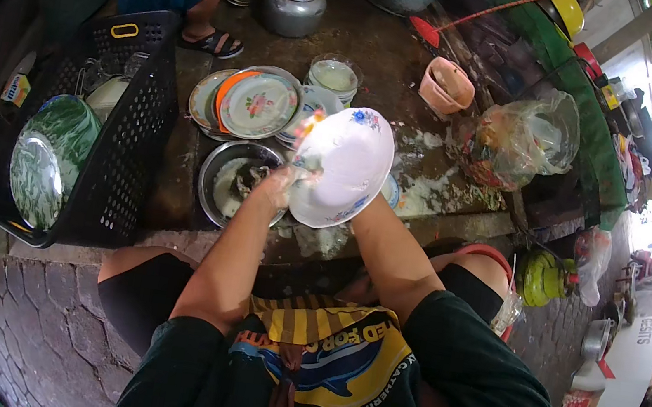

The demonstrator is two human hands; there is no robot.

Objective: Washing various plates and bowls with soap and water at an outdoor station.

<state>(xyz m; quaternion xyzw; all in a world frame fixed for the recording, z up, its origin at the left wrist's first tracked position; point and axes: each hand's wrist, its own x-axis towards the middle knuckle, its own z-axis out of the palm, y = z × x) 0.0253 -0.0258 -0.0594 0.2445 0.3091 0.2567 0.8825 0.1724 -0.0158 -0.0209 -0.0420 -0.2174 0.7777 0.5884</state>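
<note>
A white floral plate [347,163] is held tilted in front of me. My left hand [288,186] is at its left rim; a blurred, brightly coloured thing lies just above that hand. My right hand [367,202] is mostly hidden behind the plate's lower right side, so its grip is not visible. Beneath and left of my left hand stands a steel bowl [207,187] with cloudy liquid and a dark scrubber or cloth. Behind it are stacked floral plates [258,105] with an orange one among them, and a stack of bowls [334,76].
A black perforated basket [143,128] at left holds dishes and a green marbled basin [51,158]. A metal kettle [295,10] stands near another person's sandalled foot [211,40]. A pink tub [447,86] and a plastic bag of scraps [516,136] lie at right; suds wet the floor.
</note>
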